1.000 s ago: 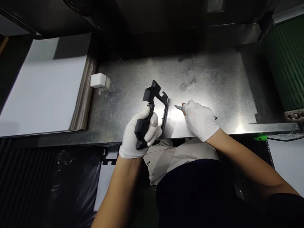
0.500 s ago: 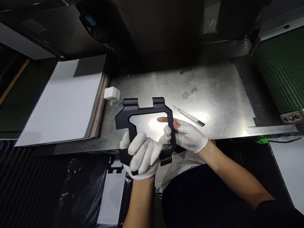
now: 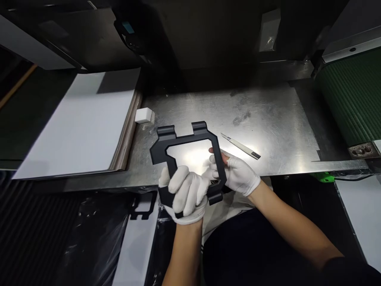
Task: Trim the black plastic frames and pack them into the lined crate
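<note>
A black plastic frame [image 3: 190, 139] with an open middle and curved tabs is held up over the front edge of the metal bench. My left hand [image 3: 187, 194], in a white glove, is wrapped round its lower left side. My right hand [image 3: 238, 172], gloved with thumb and index fingertip bare, pinches the frame's right side; some of its fingers show through the opening. On the bench just right of the frame lies a craft knife [image 3: 241, 147] with a pale handle, its blade pointing to the upper left.
A stack of white sheets [image 3: 80, 123] lies at the left, with a small white block [image 3: 143, 115] beside it. Another black frame [image 3: 143, 204] is below the bench edge. A green ribbed belt [image 3: 351, 87] stands at the right.
The view has shifted slightly. The black frame is tilted a little more, and my right index finger has drawn back towards the frame's right side.
</note>
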### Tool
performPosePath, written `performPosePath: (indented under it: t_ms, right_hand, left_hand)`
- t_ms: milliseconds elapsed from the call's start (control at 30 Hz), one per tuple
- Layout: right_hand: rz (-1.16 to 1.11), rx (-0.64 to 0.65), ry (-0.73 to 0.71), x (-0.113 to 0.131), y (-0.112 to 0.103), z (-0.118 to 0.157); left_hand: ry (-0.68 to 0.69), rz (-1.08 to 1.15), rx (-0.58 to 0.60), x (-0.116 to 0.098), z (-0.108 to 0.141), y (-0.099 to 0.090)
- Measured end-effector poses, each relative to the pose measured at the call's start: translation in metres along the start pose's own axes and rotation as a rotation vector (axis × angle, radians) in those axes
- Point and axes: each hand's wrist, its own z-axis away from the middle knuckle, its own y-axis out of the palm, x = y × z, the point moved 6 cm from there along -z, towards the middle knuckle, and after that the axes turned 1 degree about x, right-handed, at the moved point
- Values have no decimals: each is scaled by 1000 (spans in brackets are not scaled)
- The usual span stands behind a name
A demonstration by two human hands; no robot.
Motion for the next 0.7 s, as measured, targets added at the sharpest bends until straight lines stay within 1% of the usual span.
performPosePath:
  t_ms: [133,167,233,333,400,533,700]
  right_hand:
    - [-298,74,14,-8,13,-3]
    - [-363,80,23,-9,15,-3]
    - [-443,72,53,-11,17,-2]
    - [-475,56,83,-14,17,-2]
    - [-466,69,77,-15,17,-3]
    - [-414,96,0,-14,18,-3]
    - [-309,60,-87,-14,14,-1]
  left_hand:
    - [-7,314,223,7,1,11]
    - [-8,377,255,7,1,12]
    - [-13,422,243,8,0,12]
    - [-4,348,167,8,-2,9]
    - [9,310,143,8,-2,7]
    - [16,351,190,9,0,7]
    - [47,340,199,9,2,8]
